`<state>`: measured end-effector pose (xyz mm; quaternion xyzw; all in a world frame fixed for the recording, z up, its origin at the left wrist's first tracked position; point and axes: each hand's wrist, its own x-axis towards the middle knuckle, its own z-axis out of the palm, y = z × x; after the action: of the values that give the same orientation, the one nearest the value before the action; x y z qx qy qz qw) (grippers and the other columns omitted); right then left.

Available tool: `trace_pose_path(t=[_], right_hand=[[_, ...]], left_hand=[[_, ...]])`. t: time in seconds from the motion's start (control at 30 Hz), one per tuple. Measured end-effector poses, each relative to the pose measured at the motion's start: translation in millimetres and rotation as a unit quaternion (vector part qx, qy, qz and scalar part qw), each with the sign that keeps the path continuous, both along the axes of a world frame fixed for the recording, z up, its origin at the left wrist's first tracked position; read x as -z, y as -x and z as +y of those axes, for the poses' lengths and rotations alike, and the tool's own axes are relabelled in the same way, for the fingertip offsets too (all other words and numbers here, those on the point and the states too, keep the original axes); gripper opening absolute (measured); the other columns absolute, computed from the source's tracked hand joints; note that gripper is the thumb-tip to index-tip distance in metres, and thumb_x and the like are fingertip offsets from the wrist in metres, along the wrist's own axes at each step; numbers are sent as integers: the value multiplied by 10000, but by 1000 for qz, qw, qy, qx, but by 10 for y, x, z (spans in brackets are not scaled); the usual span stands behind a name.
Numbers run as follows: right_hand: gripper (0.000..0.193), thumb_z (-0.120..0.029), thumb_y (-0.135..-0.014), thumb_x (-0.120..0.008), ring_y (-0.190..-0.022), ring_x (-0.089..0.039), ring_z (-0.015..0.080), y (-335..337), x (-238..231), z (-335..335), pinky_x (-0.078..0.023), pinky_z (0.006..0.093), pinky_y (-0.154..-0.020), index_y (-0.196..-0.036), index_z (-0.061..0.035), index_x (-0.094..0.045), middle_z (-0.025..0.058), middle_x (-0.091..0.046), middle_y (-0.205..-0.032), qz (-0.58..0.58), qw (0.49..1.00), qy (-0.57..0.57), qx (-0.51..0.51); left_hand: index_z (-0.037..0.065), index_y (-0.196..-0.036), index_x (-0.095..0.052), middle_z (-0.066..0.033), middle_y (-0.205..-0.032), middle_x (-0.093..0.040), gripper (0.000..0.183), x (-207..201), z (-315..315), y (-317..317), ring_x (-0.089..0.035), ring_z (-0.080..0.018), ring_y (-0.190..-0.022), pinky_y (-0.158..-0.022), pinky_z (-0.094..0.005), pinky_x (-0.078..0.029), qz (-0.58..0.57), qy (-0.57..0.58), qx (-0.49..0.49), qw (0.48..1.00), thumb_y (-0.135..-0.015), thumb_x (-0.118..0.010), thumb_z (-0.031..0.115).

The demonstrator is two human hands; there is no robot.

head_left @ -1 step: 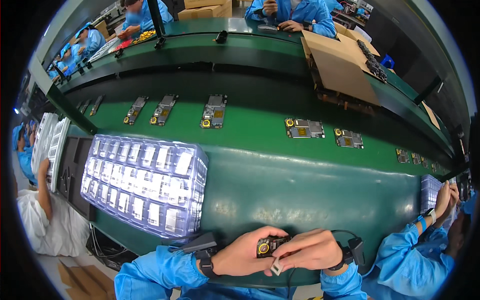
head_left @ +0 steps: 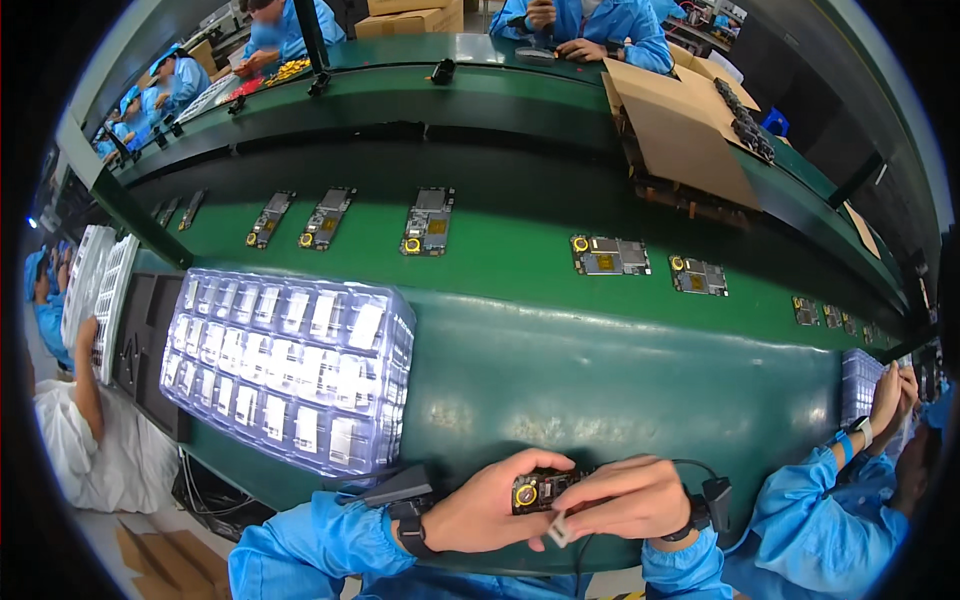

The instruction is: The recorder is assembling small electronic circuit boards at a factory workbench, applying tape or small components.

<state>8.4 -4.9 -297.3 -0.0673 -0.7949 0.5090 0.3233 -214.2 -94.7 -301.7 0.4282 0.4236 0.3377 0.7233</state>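
Note:
My left hand (head_left: 490, 505) is closed around a dark circuit board (head_left: 530, 492) with a yellow ring at its left end. The board is held just above the near edge of the green bench, in front of my body. From the right, my right hand (head_left: 625, 500) reaches over the board's right part and hides it. Between its thumb and fingers is a small pale rectangular piece (head_left: 559, 532), pinched below the board's near edge. Whether this piece touches the board, I cannot tell. Dark bands with black modules sit on both my wrists.
To the left lies a stack of clear plastic trays (head_left: 285, 370) with pale pieces in its pockets. Several circuit boards (head_left: 428, 222) rest on a green strip (head_left: 500, 270) beyond the bench. A co-worker's hands (head_left: 890, 400) are at the right, near another tray (head_left: 860, 385). Cardboard (head_left: 690, 150) stands at the far right.
The pale piece in my right hand has tilted and shifted slightly to the right. My hands and the board have barely moved.

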Motion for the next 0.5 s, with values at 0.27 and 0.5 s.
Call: trace_pose_path(t=[0.27, 0.5], right_hand=[[317, -146, -692, -868, -888, -704, 208, 5, 36, -60, -588, 302, -683, -996, -84, -804, 66, -757, -1051, -43, 941, -279, 186], [301, -184, -732, -873, -912, -691, 182, 2, 121, -112, -569, 303, -724, -1013, -98, -809, 50, -763, -1092, -41, 944, -264, 193]], left_hand=[[1, -1486, -435, -106, -1187, -661, 486, -66, -76, 69, -673, -124, -898, -734, -271, -589, -94, 56, -53, 992, -1011, -537, 11], [8, -1510, -423, -114, -1126, -698, 498, -70, -107, 84, -699, -127, -854, -739, -284, -590, -39, 11, -28, 999, -1025, -536, 39]])
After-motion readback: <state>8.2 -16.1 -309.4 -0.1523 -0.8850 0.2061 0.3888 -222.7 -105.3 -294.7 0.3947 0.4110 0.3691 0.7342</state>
